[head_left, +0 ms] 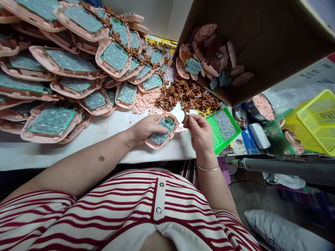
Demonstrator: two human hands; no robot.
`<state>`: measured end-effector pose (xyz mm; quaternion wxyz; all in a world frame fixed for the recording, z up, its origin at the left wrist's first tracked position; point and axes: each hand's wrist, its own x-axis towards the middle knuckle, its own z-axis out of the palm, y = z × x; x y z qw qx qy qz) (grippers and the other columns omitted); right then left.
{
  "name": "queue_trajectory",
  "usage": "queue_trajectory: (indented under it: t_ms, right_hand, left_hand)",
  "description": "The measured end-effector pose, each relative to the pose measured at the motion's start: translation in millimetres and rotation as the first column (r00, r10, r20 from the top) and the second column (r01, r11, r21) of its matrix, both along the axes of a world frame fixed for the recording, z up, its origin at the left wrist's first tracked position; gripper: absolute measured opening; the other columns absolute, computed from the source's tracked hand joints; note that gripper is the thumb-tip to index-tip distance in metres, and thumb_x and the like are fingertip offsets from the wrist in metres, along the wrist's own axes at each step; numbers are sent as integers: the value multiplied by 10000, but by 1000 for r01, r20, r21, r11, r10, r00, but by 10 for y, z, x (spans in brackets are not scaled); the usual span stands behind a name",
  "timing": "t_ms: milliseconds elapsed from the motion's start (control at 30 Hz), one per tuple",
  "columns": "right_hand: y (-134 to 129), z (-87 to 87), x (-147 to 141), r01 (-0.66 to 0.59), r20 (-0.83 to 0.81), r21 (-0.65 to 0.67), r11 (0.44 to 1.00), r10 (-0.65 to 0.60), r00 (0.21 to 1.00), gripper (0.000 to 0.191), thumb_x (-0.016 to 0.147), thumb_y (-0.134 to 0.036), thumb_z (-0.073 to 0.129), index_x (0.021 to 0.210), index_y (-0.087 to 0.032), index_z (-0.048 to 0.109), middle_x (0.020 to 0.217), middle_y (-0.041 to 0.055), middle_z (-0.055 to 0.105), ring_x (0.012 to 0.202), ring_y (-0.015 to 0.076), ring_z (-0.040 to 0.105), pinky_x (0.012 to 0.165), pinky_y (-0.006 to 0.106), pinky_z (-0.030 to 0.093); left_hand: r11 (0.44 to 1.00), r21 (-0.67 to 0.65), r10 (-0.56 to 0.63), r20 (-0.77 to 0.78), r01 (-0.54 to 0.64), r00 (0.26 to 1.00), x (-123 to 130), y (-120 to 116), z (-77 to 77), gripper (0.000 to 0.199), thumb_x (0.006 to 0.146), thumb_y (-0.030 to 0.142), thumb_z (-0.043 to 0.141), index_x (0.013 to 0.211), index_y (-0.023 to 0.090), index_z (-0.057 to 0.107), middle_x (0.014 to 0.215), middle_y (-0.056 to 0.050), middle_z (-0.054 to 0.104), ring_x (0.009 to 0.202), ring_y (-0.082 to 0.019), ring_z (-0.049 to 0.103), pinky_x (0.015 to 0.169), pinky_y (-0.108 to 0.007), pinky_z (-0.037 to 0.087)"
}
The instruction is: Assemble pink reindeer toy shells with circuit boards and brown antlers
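Observation:
My left hand (147,129) grips a pink plastic casing half (167,139) with a green circuit board (158,137) set in it, thumb lying across the board. Just right of that casing, my right hand (201,129) pinches a small brown plastic part (185,118) between thumb and fingertips. The part is near the casing's upper right edge; whether they touch I cannot tell. Beyond both hands lies a heap of similar brown plastic parts (183,96). Small pink pieces (148,101) are spread to its left.
Stacked pink casings with boards (54,120) fill the left side. A cardboard box (251,45) holding more casing pieces leans at the back right. On the right are a green tray (215,134) of small metal parts, a metal bowl (263,107), a yellow basket (309,120) and a power screwdriver (261,165).

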<state>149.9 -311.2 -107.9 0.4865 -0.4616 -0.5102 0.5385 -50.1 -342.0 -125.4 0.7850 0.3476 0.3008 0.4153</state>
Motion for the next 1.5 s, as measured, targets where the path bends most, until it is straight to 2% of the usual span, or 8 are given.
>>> queue_trajectory:
  t_ms: [367, 433, 567, 800, 1033, 1233, 1433, 1500]
  right_hand:
    - [-81, 13, -50, -64, 175, 56, 996, 53, 983, 151, 791, -386, 761, 889, -272, 745, 840, -11, 714, 774, 134, 624, 805, 335, 528]
    - [-97, 7, -42, -79, 300, 170, 982, 25, 954, 143, 833, -397, 717, 918, -283, 735, 874, 7, 713, 819, 165, 624, 834, 375, 519]
    - [-115, -52, -37, -226, 544, 401, 888, -32, 838, 102, 884, -367, 658, 923, -303, 729, 888, 33, 716, 877, 209, 614, 893, 427, 480]
    - [-112, -207, -26, -146, 440, 354, 924, -27, 897, 153, 903, -399, 623, 953, -287, 715, 899, 25, 705, 858, 181, 624, 874, 388, 503]
    - [-37, -119, -57, -139, 199, 38, 990, 129, 972, 368, 779, -492, 754, 1079, -287, 693, 1022, 18, 705, 898, 150, 638, 832, 341, 547]
    - [-27, -58, -182, -184, 25, -118, 976, 189, 982, 301, 696, -426, 834, 865, -239, 670, 770, -31, 655, 659, 98, 559, 646, 269, 503]
    - [-88, -55, -165, -131, 239, 111, 985, 101, 966, 267, 734, -436, 802, 886, -262, 670, 879, -2, 667, 802, 138, 584, 769, 313, 520]
    - [-88, -48, -165, -119, 172, 58, 991, 107, 979, 267, 732, -431, 802, 876, -258, 658, 847, -9, 657, 754, 127, 575, 716, 299, 514]
  left_hand:
    - [1000, 25, -15, -80, 17, 997, -2, 1, 3, 366, 675, 168, 719, 1028, 124, 631, 847, -69, 722, 740, -202, 678, 672, -288, 503]
    - [999, 23, -25, -90, 27, 996, -9, 1, -1, 337, 674, 173, 723, 997, 124, 643, 843, -66, 720, 724, -193, 668, 672, -288, 499]
    - [997, 4, -70, -115, 71, 991, -23, 3, -23, 277, 659, 188, 746, 915, 108, 678, 820, -68, 717, 694, -175, 645, 652, -275, 483]
    - [991, -69, -120, -70, 115, 990, -26, -2, -4, 305, 623, 185, 761, 904, 99, 678, 796, -77, 720, 679, -170, 644, 629, -261, 480]
    - [987, -63, -157, -151, 149, 976, 0, -25, -32, 312, 622, 178, 751, 908, 105, 651, 804, -74, 710, 677, -170, 638, 640, -275, 485]
    - [994, 58, -81, -237, 97, 968, 25, -33, -20, 275, 626, 186, 730, 882, 125, 648, 786, -38, 684, 689, -161, 613, 668, -277, 474]
    - [992, 101, -41, -309, 75, 950, 12, -37, 4, 285, 619, 212, 735, 881, 128, 658, 802, -40, 688, 722, -173, 614, 696, -285, 469]
    - [991, 77, -85, -265, 109, 960, 6, -38, 8, 276, 625, 209, 734, 876, 124, 658, 805, -47, 692, 710, -171, 616, 682, -284, 470]
